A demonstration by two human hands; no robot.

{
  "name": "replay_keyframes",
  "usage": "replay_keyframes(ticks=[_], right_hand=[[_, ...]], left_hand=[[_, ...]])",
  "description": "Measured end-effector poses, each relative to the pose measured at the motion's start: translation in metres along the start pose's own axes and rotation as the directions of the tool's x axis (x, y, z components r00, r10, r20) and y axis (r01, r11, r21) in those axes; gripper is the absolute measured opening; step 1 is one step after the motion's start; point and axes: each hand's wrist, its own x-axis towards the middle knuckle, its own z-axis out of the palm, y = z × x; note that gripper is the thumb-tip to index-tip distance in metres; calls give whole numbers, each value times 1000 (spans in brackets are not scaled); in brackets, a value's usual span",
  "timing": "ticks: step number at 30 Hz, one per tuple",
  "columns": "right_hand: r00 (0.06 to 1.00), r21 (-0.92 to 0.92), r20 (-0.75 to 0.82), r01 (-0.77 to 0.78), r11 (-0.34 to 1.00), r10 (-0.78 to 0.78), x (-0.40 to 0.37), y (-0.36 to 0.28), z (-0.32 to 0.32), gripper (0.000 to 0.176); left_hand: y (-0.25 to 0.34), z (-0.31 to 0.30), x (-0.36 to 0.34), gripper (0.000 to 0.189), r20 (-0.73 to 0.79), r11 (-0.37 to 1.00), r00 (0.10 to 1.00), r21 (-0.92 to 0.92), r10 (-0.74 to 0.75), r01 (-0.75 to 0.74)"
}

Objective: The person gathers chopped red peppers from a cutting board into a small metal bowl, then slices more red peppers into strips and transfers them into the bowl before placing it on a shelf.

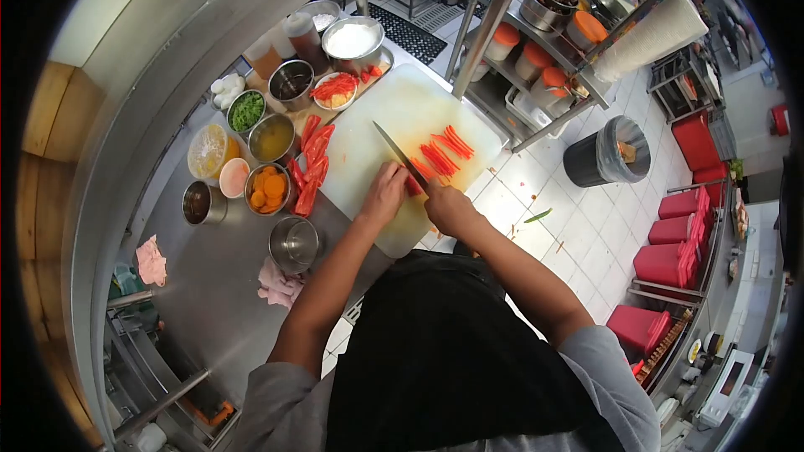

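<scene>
- Glossy, deep red pepper piece (413,187): lies on the white, rectangular plastic cutting board (352,155), toward its near end and mostly hidden from view.
- My left hand (386,192): fingers drawn together on the red piece, steadying it. The fingertips are best curled back, so that the knuckles—not the nails—face the steel.
- My right hand (453,210): closed around the handle of the long, narrow, grey-bladed knife (392,141), whose tip points away from me and to the left. A firm wrist and a long forward slide should part the slick skin more cleanly than a straight press.
- Thin, bright red strips (439,159): grouped to the right of the blade, lying roughly side by side. Their fineness serves as a gauge; matching each cut to them would give an even batch.
- Large, glossy red pepper pieces (312,169): at the board's left edge, uncut, conveniently on my left hand's side.
- Round, shiny steel bowl (295,244) and round orange slices (268,188): farther left, over the grey metal table (209,264), well apart from the knife. The board should sit flat—any rocking would spoil the stroke.
</scene>
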Motion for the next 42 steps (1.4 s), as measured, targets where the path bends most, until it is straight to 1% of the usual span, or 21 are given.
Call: replay_keyframes(ticks=[2,3,5,7,9,11,12,14,18,20,21,23,24,26,28,30,31,34,36,39,42], right_hand=[[993,60,38,-114,992,112,-9,-8,-2,23],[993,60,38,-117,991,115,-5,-6,4,23],[996,86,-45,-70,994,74,8,0,20,23],[998,64,-33,-47,997,49,1,0,12,24],[1000,31,-25,-3,1000,4,2,-3,3,25],[994,82,37,-105,991,102,-7,-7,3,25],[994,82,40,-107,991,104,-5,-6,9,25],[994,88,-18,-104,991,106,6,-4,21,28],[998,57,11,-62,996,62,3,-6,5,30],[991,86,44,-134,987,130,-8,-8,7,32],[990,86,46,-135,987,131,-6,-6,11,32],[995,113,-16,-92,989,94,6,-1,22,35],[995,119,-17,-97,988,100,10,3,23,35],[1000,136,24,-17,991,14,24,19,12,36],[999,122,30,-28,992,25,24,26,9,35],[999,150,-21,49,988,-46,16,28,5,33],[999,148,-19,49,988,-46,10,23,4,33],[1000,118,8,-3,993,2,-4,7,4,29],[996,114,28,-83,990,80,-7,1,6,27],[992,108,41,-127,986,123,-11,-4,4,27],[993,97,40,-111,989,108,-13,-6,5,27]], left_hand=[[-3,-1,-2,10,-2,1000,1000,-18,9,-9],[-3,-1,-2,10,-6,999,1000,-36,24,-24],[-4,-3,0,11,-8,999,999,-26,44,-44],[-6,-1,-3,12,0,997,997,-21,73,-73],[-9,-3,0,13,-15,988,989,61,144,-143],[-9,-3,-3,16,-4,991,993,58,118,-117],[-8,-2,-4,19,12,994,995,54,95,-95],[-9,-3,-2,19,8,992,994,64,106,-106],[-12,1,-4,17,0,985,990,97,142,-141],[-13,2,-5,13,-25,987,990,83,141,-139],[-11,2,-5,10,-48,987,988,70,147,-143],[-10,0,-3,10,-54,987,987,60,154,-151],[-9,-1,-4,11,-53,986,985,45,163,-161],[-9,-2,-4,11,-44,985,984,28,170,-169],[-8,-7,-5,11,-38,987,986,16,160,-160],[-5,-7,-7,18,-15,986,986,44,164,-163],[-4,-7,-8,18,-16,986,987,43,162,-161],[-3,-6,-7,18,-8,984,987,71,162,-161],[-2,-5,-8,18,2,980,988,128,153,-152],[0,-5,-7,17,-12,975,985,145,172,-169],[0,-5,-7,18,-4,978,988,145,153,-151]])
